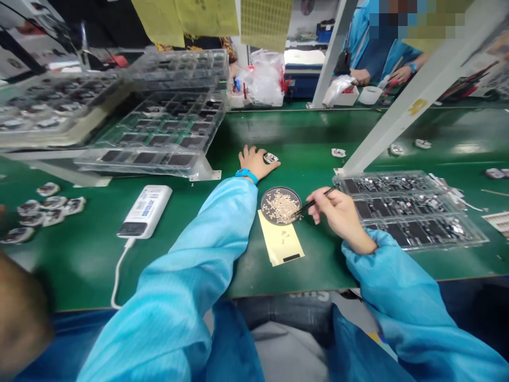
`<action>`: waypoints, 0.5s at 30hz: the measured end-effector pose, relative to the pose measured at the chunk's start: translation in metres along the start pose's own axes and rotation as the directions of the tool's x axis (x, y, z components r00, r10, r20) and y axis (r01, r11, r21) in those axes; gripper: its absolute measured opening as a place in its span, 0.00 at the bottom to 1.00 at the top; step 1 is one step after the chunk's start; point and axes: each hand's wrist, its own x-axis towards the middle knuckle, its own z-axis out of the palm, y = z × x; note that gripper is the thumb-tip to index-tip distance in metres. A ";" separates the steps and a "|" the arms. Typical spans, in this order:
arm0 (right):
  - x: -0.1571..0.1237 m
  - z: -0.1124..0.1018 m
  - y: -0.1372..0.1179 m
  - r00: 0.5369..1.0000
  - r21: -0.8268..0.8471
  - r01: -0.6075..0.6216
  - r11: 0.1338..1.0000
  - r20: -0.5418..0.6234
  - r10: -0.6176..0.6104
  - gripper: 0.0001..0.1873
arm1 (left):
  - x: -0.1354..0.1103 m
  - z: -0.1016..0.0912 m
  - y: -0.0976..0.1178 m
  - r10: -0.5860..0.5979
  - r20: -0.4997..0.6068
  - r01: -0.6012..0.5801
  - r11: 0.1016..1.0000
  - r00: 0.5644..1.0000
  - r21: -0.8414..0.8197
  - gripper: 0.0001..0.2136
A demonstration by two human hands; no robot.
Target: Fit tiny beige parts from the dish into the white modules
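Note:
My left hand (256, 163) lies flat on the green bench with its fingers apart, and its fingertips are right beside a small round electronic part (271, 157). My right hand (336, 212) grips a pair of black tweezers (314, 203). Their tips reach the edge of a round mesh dish (280, 205) heaped with tiny pale pieces. Below the dish lies a yellow adhesive sheet (280, 239) with a few specks on it. A blue band circles my left wrist.
A clear tray of circuit boards (409, 209) sits to my right. Stacked clear trays (159, 127) rise on a stand at the left. A white power bank (145, 211) with a cable and several round parts (42, 212) lie left. A co-worker's hands (377, 74) work beyond a white post (421, 90).

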 end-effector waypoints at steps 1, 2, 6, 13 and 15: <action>-0.003 0.001 0.001 0.997 0.057 -0.032 0.998 0.076 0.028 0.21 | -0.001 -0.003 -0.002 0.016 -0.028 -0.017 1.000 0.999 -0.007 0.28; -0.007 0.002 0.001 0.988 0.088 -0.053 0.995 0.146 0.040 0.21 | -0.003 -0.007 -0.003 0.032 -0.052 -0.033 0.999 0.998 -0.017 0.23; -0.029 0.007 0.008 0.955 0.107 -0.055 0.993 0.296 0.021 0.17 | -0.038 -0.031 0.010 0.073 -0.167 -0.105 0.976 0.983 -0.193 0.15; -0.051 0.014 0.019 0.904 0.041 -0.089 0.995 0.423 0.063 0.11 | -0.171 -0.075 0.027 0.230 0.120 -0.053 0.627 0.966 -0.777 0.23; -0.051 0.014 0.020 0.896 0.016 -0.056 0.998 0.442 0.043 0.10 | -0.196 -0.080 0.022 0.328 0.205 -0.072 0.667 0.922 -0.742 0.22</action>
